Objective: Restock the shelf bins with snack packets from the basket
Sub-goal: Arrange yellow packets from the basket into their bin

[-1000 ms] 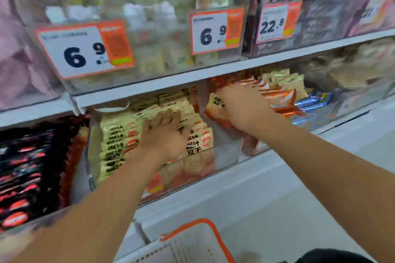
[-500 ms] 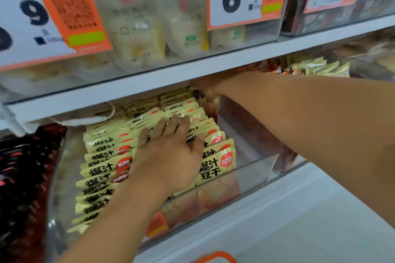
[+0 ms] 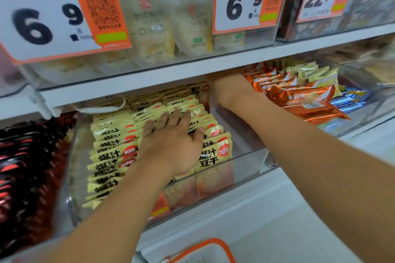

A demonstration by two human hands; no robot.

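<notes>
Rows of yellow snack packets [image 3: 111,156] with black print and red spots fill a clear plastic bin [image 3: 248,166] on the lower shelf. My left hand [image 3: 173,143] rests flat on top of the packets, fingers straight and spread. My right hand [image 3: 226,89] reaches to the back right of the same bin, beside an upright yellow packet [image 3: 197,89]. Its fingers are hidden under the upper shelf edge, so I cannot tell whether it holds anything. The orange rim of the white basket [image 3: 215,243] shows at the bottom edge.
Orange foil packets [image 3: 299,98] and blue ones [image 3: 350,97] fill the bin to the right. Black and red packets [image 3: 25,166] lie at the left. The white upper shelf [image 3: 149,77] hangs low over the bin, carrying pale pouches and orange price tags [image 3: 241,0].
My right hand moved from the orange packets' bin to the back of the yellow packets' bin. My left hand stayed flat on the packets. The view came closer to the shelf.
</notes>
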